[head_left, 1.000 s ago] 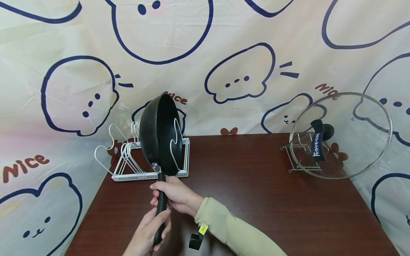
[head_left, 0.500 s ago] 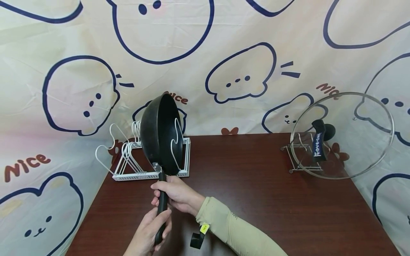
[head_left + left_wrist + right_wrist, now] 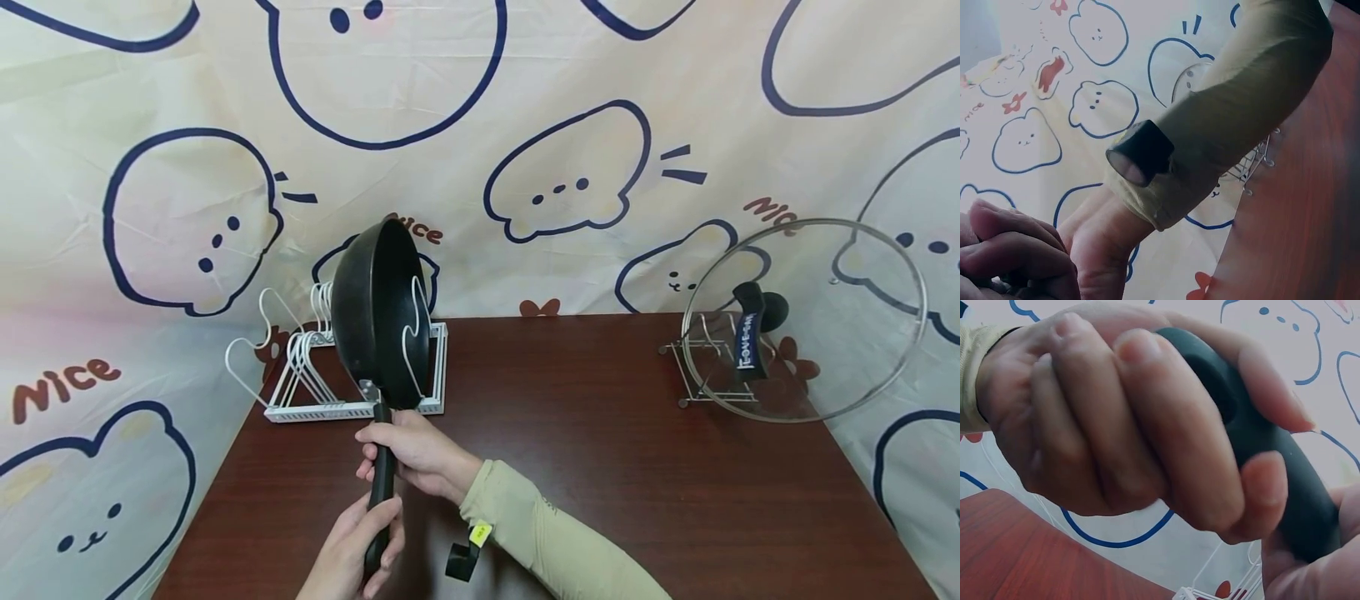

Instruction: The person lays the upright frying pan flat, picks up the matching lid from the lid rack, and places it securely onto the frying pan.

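A black deep frying pan (image 3: 367,317) stands on edge in a white wire rack (image 3: 322,412), its bowl facing right. One white wire divider crosses in front of its open side. My right hand (image 3: 423,454) grips the handle (image 3: 383,475) close to the pan. Lower down, my left hand (image 3: 348,546) holds the handle's end. In the right wrist view, the left hand's fingers (image 3: 1172,425) curl round the handle, with part of the right hand (image 3: 1322,572) at the lower right corner. The left wrist view shows mostly the right forearm's sleeve (image 3: 1222,125).
A glass lid (image 3: 840,408) with a black knob leans upright in a small wire stand (image 3: 693,367) on the far right of the brown table (image 3: 600,450). A cartoon-printed cloth (image 3: 450,183) hangs behind. A black camera (image 3: 461,562) hangs under the right wrist.
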The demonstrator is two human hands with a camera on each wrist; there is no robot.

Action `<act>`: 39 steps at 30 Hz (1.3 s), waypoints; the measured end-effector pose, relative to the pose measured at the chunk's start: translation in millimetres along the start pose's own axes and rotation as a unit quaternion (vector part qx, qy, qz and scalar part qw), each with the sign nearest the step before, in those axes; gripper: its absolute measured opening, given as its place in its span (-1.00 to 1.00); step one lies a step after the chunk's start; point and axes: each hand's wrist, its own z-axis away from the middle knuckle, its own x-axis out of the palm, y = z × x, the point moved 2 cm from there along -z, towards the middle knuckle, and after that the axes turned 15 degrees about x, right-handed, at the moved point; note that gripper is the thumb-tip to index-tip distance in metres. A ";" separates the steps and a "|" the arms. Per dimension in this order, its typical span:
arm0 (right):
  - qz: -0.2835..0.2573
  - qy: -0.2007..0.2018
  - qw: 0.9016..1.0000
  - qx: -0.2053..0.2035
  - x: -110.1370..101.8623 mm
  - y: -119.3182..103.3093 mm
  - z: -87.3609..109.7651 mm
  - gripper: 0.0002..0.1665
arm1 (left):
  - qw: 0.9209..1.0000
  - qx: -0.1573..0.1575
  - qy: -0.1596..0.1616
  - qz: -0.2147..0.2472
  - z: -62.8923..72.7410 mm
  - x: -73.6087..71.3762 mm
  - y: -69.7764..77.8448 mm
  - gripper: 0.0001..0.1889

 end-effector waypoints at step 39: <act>0.000 -0.013 1.000 0.000 -2.2 4.5 -2.1 -0.82 | 0.997 0.066 0.015 -0.044 2.4 6.2 -8.0 -0.90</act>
